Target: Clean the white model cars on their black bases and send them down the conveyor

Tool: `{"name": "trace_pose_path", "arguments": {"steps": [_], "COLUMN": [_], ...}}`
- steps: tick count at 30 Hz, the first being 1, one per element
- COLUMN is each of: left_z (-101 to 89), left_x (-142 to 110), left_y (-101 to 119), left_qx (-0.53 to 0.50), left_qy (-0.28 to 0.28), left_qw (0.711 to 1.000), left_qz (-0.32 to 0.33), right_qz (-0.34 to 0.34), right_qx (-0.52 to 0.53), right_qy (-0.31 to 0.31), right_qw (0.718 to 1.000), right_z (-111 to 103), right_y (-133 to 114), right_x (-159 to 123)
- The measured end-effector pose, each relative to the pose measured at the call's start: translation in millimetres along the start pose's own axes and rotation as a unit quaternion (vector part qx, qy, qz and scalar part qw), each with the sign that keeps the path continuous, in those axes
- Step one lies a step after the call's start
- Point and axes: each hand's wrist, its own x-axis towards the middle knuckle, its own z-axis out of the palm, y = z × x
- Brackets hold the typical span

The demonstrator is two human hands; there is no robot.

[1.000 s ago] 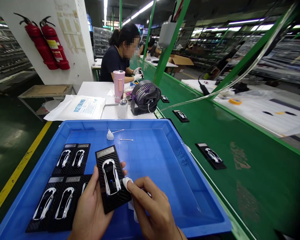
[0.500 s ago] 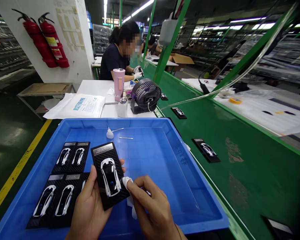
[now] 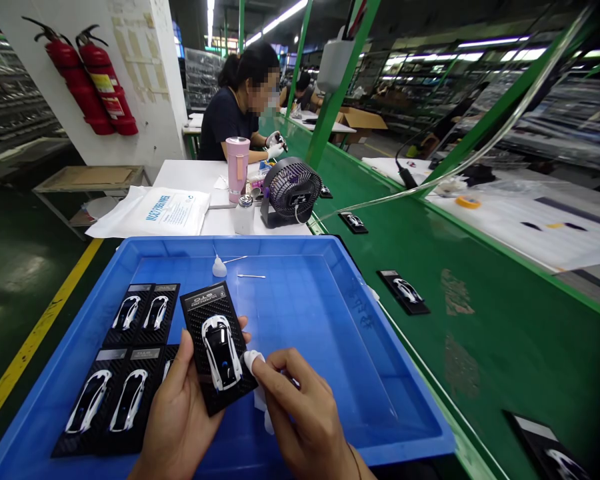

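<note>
My left hand (image 3: 180, 417) grips a black plaque with a white model car (image 3: 219, 345) and holds it tilted above the blue tray (image 3: 340, 320). My right hand (image 3: 305, 420) pinches a white wipe (image 3: 255, 363) with its fingers closed, and the wipe touches the plaque's right edge. Several more car plaques (image 3: 125, 357) lie flat in the tray's left half. A small white tip and a thin stick (image 3: 250, 276) rest near the tray's far rim.
The green conveyor belt (image 3: 480, 333) on the right carries more car plaques (image 3: 403, 291). Behind the tray stand a black desk fan (image 3: 290, 192), a pink tumbler (image 3: 238, 167) and a white packet (image 3: 155, 212). A seated person (image 3: 235, 107) works farther back.
The plaques on the belt have drifted away from me and a new one has come in at the lower right. My hands and the held plaque have barely shifted.
</note>
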Motion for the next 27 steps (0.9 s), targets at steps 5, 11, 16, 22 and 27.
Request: {"name": "trace_pose_path", "arguments": {"steps": [5, 11, 16, 22, 27], "left_z": [0.5, 13.2, 7.3, 1.7, 2.7], "left_x": [2.7, 9.8, 8.3, 4.6, 6.7], "left_y": [0.0, 4.2, 2.1, -1.3, -0.2], "left_qx": [-0.032, -0.067, -0.057, -0.002, 0.006], "left_qy": [-0.024, -0.040, -0.020, 0.012, 0.020], "left_qw": [0.999, 0.997, 0.998, 1.000, 1.000], "left_qz": [0.000, -0.013, -0.012, 0.007, 0.021], "right_qz": [0.004, 0.012, 0.007, -0.017, -0.026], "right_qx": [0.005, 0.016, 0.035, 0.038, 0.029], "right_qy": [-0.006, -0.016, -0.013, -0.011, 0.018], "right_qw": [1.000, 1.000, 0.999, 0.999, 0.999], "right_z": [2.5, 3.1, -1.5, -4.0, -18.1], "right_y": [4.3, 5.3, 1.3, -4.9, -5.5], "right_x": [-2.8, -3.0, -0.2, 2.2, 8.4]}}
